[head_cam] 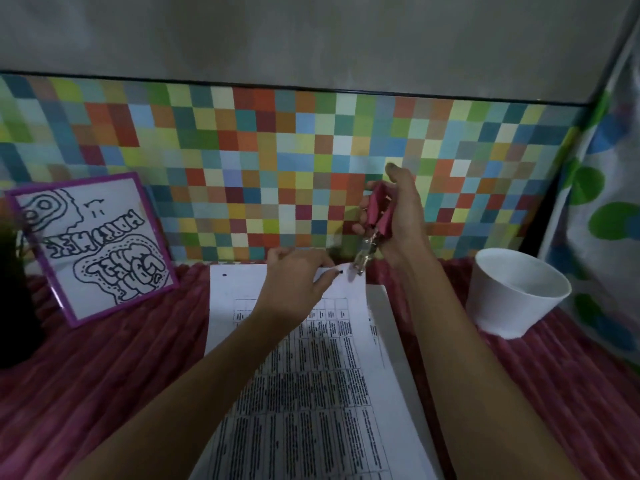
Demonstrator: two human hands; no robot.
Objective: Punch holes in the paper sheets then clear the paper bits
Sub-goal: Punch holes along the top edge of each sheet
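The pink handles of a hole punch [375, 216] are clamped in the grip of the right hand [403, 220]; its metal tip is set at the far right corner of the top paper sheet [242, 289], laid on the red-covered worktop [121, 358]; that far edge is pinched in the grip of the left hand [294, 282]; a white cup [512, 296] is stood to the right.

Paper sheets [311, 393]: matt white, thin, printed in black.
Hole punch [377, 209]: pink handles, plastic-looking; head bright bare metal.
Worktop cloth [104, 375]: red, ribbed, plush.
Cup [502, 306]: white, matt, smooth wall.
Picture frame [121, 304]: purple, slightly glossy.
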